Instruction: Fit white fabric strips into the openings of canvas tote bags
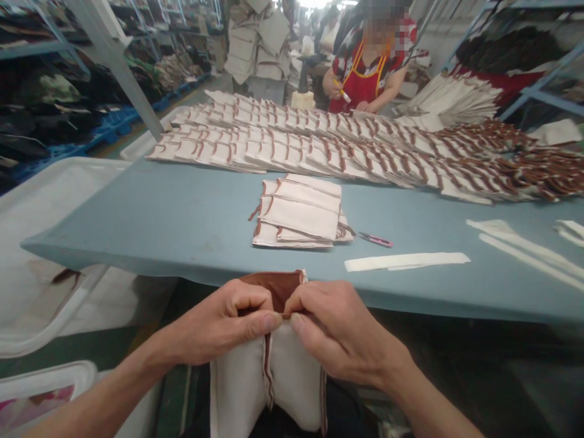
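Note:
A cream fabric pouch [241,386] with brown lining and brown-edged seams hangs in front of me, below the table's near edge. My left hand [235,316] pinches its brown top edge between thumb and bent fingers. Close beside it, my right hand [331,325] pinches the same edge, thumb in front. Above the hands the brown inside of the far edge shows. A small stack of cream pouches [301,210] lies on the table just beyond, with pink-handled thread snips [376,239] to its right.
Long overlapping rows of cream and brown pieces [283,146] cover the far side of the blue table [196,225]. Cream strips [406,261] lie at right. White bins [86,176] stand at left. Across the table a person in a red apron [360,79] holds a yellow tool.

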Demonstrator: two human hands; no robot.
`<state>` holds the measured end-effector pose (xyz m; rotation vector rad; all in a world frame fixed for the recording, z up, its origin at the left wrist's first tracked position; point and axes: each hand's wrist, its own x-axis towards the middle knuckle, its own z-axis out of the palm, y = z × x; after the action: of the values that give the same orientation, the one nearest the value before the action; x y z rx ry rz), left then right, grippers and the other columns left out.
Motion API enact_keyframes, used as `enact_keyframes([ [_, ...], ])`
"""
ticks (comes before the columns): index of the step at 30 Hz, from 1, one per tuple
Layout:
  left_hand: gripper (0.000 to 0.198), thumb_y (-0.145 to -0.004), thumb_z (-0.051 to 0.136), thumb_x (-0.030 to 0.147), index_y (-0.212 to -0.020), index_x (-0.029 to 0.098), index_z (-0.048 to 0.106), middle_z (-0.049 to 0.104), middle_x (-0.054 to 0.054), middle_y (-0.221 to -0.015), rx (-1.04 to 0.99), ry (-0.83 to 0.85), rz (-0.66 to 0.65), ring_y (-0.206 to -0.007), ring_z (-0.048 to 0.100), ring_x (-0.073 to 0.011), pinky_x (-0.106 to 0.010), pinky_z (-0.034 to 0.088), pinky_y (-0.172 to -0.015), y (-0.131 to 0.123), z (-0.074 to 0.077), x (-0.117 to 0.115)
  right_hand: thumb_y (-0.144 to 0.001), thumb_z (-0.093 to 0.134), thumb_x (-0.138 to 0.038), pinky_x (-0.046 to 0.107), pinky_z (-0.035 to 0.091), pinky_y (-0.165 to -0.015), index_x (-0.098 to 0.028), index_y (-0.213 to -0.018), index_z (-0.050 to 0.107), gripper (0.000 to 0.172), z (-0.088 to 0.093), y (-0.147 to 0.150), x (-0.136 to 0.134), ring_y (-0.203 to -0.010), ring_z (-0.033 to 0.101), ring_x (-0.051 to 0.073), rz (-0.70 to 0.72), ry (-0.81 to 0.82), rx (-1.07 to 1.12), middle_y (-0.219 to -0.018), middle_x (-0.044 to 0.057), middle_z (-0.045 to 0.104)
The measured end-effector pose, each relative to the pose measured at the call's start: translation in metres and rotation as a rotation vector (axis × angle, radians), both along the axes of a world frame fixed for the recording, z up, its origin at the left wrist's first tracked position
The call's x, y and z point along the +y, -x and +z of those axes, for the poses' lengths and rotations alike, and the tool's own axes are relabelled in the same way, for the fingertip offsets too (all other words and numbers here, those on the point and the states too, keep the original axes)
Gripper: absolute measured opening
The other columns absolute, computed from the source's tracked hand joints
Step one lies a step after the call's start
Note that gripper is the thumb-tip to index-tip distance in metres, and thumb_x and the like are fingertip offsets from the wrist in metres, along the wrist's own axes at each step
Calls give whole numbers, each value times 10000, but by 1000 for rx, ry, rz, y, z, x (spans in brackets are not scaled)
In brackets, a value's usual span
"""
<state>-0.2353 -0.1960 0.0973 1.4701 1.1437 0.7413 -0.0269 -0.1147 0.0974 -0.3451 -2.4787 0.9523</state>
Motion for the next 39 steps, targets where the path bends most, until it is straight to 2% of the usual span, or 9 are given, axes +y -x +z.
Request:
enact_keyframes([
  [4, 434, -1001, 554, 310, -619, 183, 391, 323, 85, -585, 280, -260, 89, -536, 292, -73, -224, 212, -505, -2, -8, -5, -1026, 468, -227, 276, 331, -572, -201, -706, 537, 328, -9, 3, 3, -550, 491, 135, -44, -1, 45, -610, -7, 575],
  [7, 415, -1000, 544, 234, -625, 179, 374, 330, 87, -588, 358, -412, 100, -532, 301, -64, -229, 217, -521, -6, -10, -11, -1059, 476, -288, 264, 329, -563, -203, -683, 530, 389, -22, 6, 7, -541, 483, 122, -47, 69, 126, -594, -17, 563],
  [11, 431, -1003, 528, 236, -613, 185, 353, 318, 85, -571, 201, -390, 121, -511, 298, -61, -224, 235, -506, -22, -5, -20, -1066, 484, -476, 259, 328, -539, -204, -682, 532, 473, -46, 14, 9, -504, 444, 108, 9, 245, 281, -570, -32, 537],
  [15, 475, -1031, 539, 337, -602, 183, 406, 353, 79, -530, -96, -359, 195, -490, 289, -67, -222, 237, -473, -47, 2, -23, -1018, 468, -643, 261, 294, -475, -234, -638, 421, 560, -64, 20, -6, -444, 346, 99, 19, 432, 400, -520, -62, 422],
  [21, 528, -1055, 501, 482, -622, 188, 442, 373, 60, -529, -356, -393, 108, -470, 337, -71, -239, 299, -489, -61, 2, -23, -1011, 318, -730, 303, 304, -492, -259, -621, 263, 614, -56, 22, -27, -437, 314, 120, -67, 423, 485, -512, -52, 353],
  [26, 512, -1041, 509, 528, -659, 200, 419, 373, 58, -563, -292, -337, 73, -506, 354, -89, -266, 291, -509, -43, 16, -27, -991, 336, -766, 314, 387, -594, -241, -635, 418, 640, -40, 20, 2, -533, 467, 147, 27, 316, 333, -583, -10, 516],
  [31, 556, -997, 563, 585, -624, 187, 454, 369, 57, -573, -154, -277, 93, -525, 363, -96, -276, 287, -535, -12, 20, -29, -1013, 187, -765, 316, 425, -668, -193, -778, 575, 730, -50, -4, 32, -683, 533, 178, -34, 336, 151, -745, 30, 580],
  [35, 572, -1005, 525, 595, -607, 196, 423, 353, 53, -579, -83, -250, 176, -534, 338, -109, -276, 274, -514, 20, 7, -29, -1038, 407, -652, 285, 409, -649, -179, -830, 613, 556, -48, -25, 31, -684, 522, 158, -37, 308, 72, -758, 13, 580],
  [39, 465, -1020, 528, 481, -660, 187, 514, 455, 40, -629, 87, -264, 137, -572, 420, -114, -247, 335, -542, 41, 8, -29, -1063, 522, -451, 277, 387, -660, -183, -849, 629, 359, -16, -34, 23, -693, 514, 144, -19, 220, 30, -754, 6, 595],
])
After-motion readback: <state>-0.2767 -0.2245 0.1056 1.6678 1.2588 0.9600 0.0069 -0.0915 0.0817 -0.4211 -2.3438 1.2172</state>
